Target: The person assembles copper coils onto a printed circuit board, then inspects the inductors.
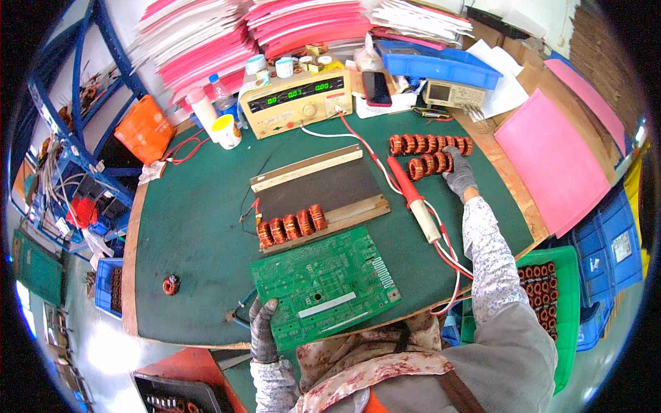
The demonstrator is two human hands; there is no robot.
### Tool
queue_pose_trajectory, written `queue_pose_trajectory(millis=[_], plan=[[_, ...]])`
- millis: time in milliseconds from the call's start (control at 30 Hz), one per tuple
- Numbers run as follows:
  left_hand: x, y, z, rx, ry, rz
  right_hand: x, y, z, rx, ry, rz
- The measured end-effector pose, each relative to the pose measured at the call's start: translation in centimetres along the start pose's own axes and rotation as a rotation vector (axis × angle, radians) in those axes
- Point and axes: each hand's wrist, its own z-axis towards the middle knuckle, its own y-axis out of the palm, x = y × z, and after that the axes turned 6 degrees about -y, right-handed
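My left hand [263,327], in a grey glove, is closed on the near left edge of a green circuit board [323,275], thumb on top. The board lies tilted at the table's front edge, partly over it. My right hand [459,173], also gloved, reaches to the far right, its fingers around the end of the nearer of two rows of copper-wound ring coils [427,164]. Behind it runs the longer row of coils [420,144]. Left of my right forearm lies a red and white probe [415,199] with its cable.
Mid-table, a dark plate with metal rails [317,182] carries several coils [290,226]. One loose coil [171,284] lies at left. A beige power supply [296,103] stands at the back, beside a phone [376,89]. A green crate of coils [566,310] stands at right.
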Motion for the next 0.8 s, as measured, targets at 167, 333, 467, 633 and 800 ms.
queue_pose_trajectory(millis=[167,333,467,633,800], plan=[[0.2,0.5,0.2,-0.019,0.022,-0.061,2.2,-1.0,-0.4,-0.023,-0.117,-0.001],[-0.2,0.0,0.1,-0.046,0.019,-0.141,-6.9,-0.3,-3.9,0.276,-0.423,-0.283],[0.1,0.3,-0.3,-0.062,0.01,-0.107,-18.9,3.1,-9.2,-0.356,-0.695,0.448],[-0.4,0.0,-0.1,-0.095,0.012,-0.09,-24.4,9.7,-9.5,-0.37,-0.637,0.275],[-0.3,-0.1,-0.2,-0.087,0.041,-0.115,-21.5,8.3,-12.6,-0.29,-0.421,0.775]])
